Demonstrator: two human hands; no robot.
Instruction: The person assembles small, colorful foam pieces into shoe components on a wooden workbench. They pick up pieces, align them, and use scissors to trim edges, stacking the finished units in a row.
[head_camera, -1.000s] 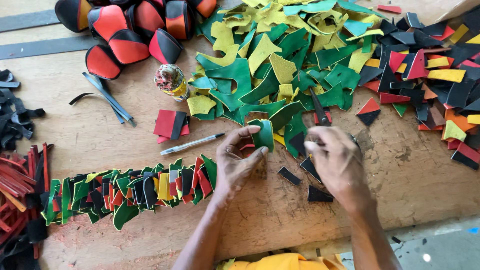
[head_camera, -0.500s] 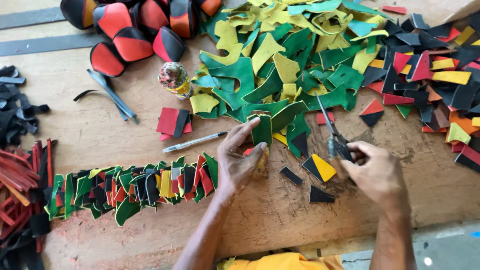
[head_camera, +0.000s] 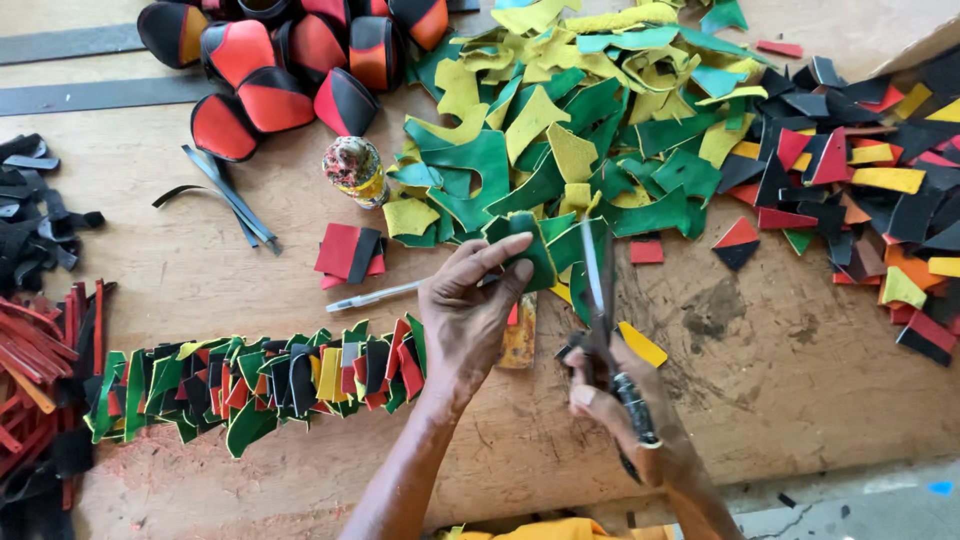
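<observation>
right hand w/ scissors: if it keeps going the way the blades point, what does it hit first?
Likely the green scrap at the near edge of the cuttings heap: the scissors in the right hand point straight up-frame at it. Height above the table is unclear, so contact is not certain.

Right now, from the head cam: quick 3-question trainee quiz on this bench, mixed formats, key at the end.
1. True or false: the left hand pinches a green leather piece above the wooden table.
2. Multiple choice: the right hand holds A) a white pen, B) scissors, C) a glue bottle.
3. Fill in: the row of overlapped cut pieces lies to the person's ____ of the left hand.

Key
1. True.
2. B: the scissors point blades up, away from the person; the white pen lies on the table untouched.
3. Left.
</observation>
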